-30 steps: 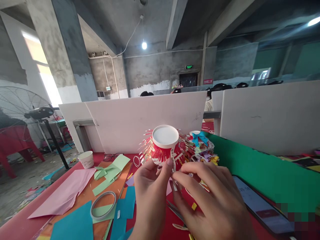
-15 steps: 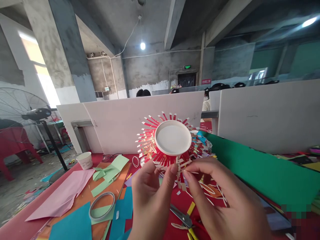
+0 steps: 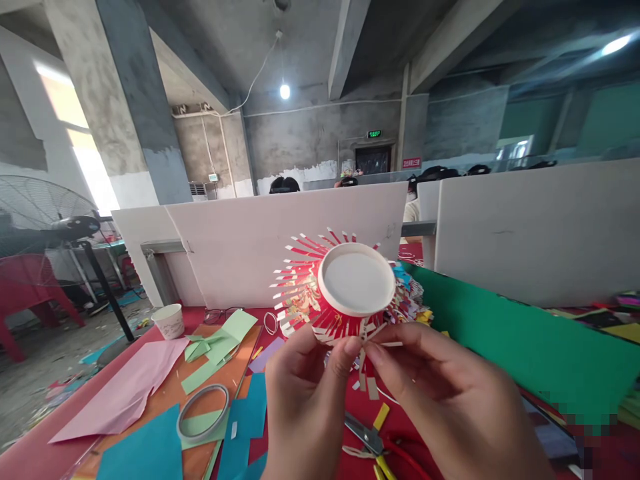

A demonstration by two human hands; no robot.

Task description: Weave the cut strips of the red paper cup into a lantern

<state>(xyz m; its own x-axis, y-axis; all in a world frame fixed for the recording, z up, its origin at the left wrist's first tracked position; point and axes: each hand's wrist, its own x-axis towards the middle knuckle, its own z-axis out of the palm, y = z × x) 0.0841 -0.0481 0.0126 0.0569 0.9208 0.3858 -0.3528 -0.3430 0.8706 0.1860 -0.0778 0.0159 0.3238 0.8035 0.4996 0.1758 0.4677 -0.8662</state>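
Head view: you hold a red paper cup (image 3: 356, 280) up in front of you, above the tabletop (image 3: 35, 457) and clear of it. The cup is tipped so that its white round base faces the camera. Its wall is slit into cut strips (image 3: 295, 287), which fan outward all round the base.

Your left hand (image 3: 305, 400) is closed in a pinch: thumb and fingers grip the cup's lower edge from below. Your right hand (image 3: 450, 400) is also pinched, thumb and forefinger pressed on the cut strips at the same lower edge. The tips of the two hands nearly meet there. A few strips hang loose beneath that point.

On the tabletop below your hands lie scissors (image 3: 367, 437) with yellow handles. To the left, a tape roll (image 3: 203, 413) rests on orange card, with blue paper (image 3: 145, 450) just beside it and pink paper (image 3: 125, 393) further left. Folded green paper (image 3: 220, 340) lies beyond the roll. A white cup (image 3: 170, 321) stands upright near the far left corner, with spectacles (image 3: 223, 313) near it.

A green board (image 3: 525, 347) runs along the right. A white partition (image 3: 240, 247) stands behind the cup. A floor fan (image 3: 45, 220) stands well apart on the left.
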